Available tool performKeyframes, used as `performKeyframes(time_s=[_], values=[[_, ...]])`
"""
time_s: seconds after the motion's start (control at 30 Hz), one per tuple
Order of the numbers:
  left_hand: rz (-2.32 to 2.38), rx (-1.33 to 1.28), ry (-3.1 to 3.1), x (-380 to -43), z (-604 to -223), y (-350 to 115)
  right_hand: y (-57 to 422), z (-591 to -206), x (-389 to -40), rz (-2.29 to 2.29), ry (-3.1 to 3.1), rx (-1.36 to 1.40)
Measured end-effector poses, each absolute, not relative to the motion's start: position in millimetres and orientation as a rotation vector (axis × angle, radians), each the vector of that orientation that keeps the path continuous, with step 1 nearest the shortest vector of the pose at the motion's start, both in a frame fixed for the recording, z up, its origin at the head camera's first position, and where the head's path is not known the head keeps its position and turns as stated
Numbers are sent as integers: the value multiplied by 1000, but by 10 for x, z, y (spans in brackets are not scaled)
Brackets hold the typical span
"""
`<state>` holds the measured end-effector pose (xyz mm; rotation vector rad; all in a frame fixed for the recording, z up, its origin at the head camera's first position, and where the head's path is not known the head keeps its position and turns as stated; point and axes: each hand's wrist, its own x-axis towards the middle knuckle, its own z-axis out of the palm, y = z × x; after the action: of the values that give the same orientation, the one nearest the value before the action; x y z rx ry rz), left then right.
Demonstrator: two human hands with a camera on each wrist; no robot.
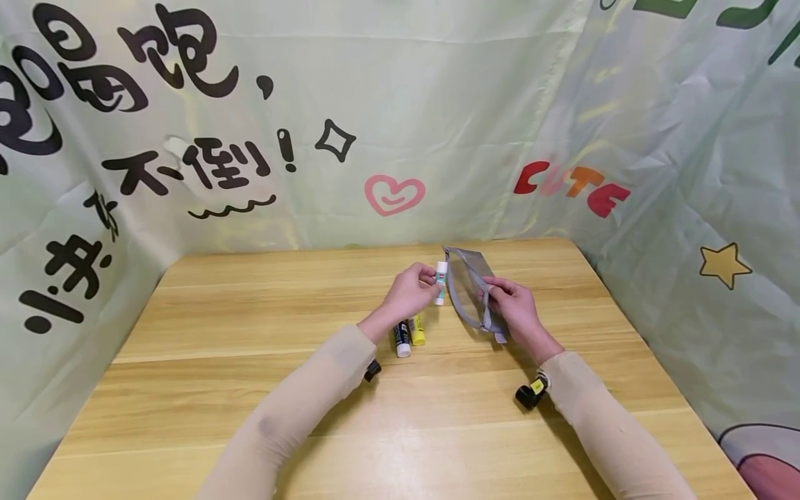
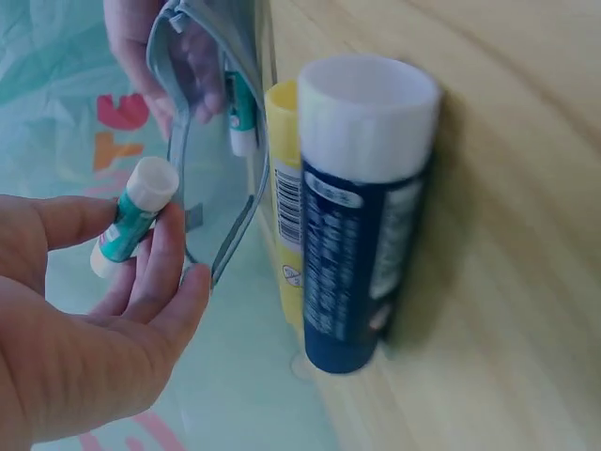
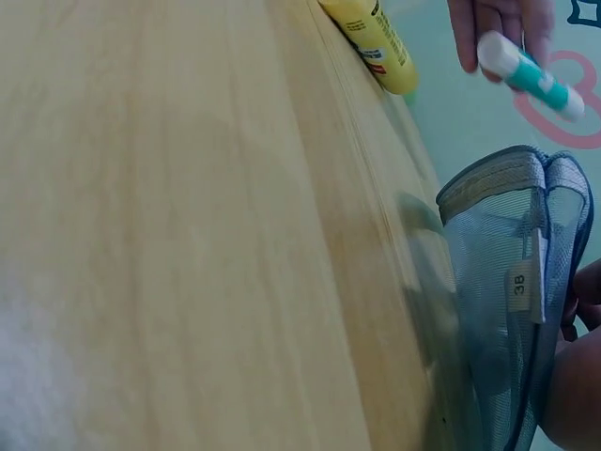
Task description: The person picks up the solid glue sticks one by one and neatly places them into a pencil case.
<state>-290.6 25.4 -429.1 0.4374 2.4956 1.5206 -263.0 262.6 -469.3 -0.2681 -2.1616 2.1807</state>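
Left hand (image 1: 407, 293), head view: pinches the green stick (image 1: 441, 281) in mid-air beside the mouth of the pouch (image 1: 469, 285); stick near upright, both ends showing.
Right hand (image 1: 516, 307), head view: grips the pouch by its near-right rim, seemingly to hold the mouth spread toward the left hand.
Black stick (image 1: 402, 339) and yellow stick (image 1: 417, 330), head view: lie close side by side on the desk (image 1: 250, 298), likely for easy reach; contact between them cannot be told.
Green stick, left wrist view: held between thumb and fingers around the middle, a grip that probably lets it tilt freely.
Second green stick (image 2: 241, 108), left wrist view: within the mouth's loop, apparently inside the pouch.
Pouch, right wrist view: mesh side and tag (image 3: 519, 285) face the camera; right hand's fingers partly hidden behind; contact with desk unclear.
Yellow stick, right wrist view: on the desk, apart from the pouch.
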Motion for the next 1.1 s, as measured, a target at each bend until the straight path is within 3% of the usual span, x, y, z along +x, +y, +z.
performKeyframes(time_s=[0.6, 1.1], values=[[1058, 405, 2566, -3146, -4244, 921, 2623, -4712, -2671, 2192, -2128, -308], [907, 278, 2682, -3146, -4240, 1145, 2621, -4719, -2712, 2154, -2154, -291]])
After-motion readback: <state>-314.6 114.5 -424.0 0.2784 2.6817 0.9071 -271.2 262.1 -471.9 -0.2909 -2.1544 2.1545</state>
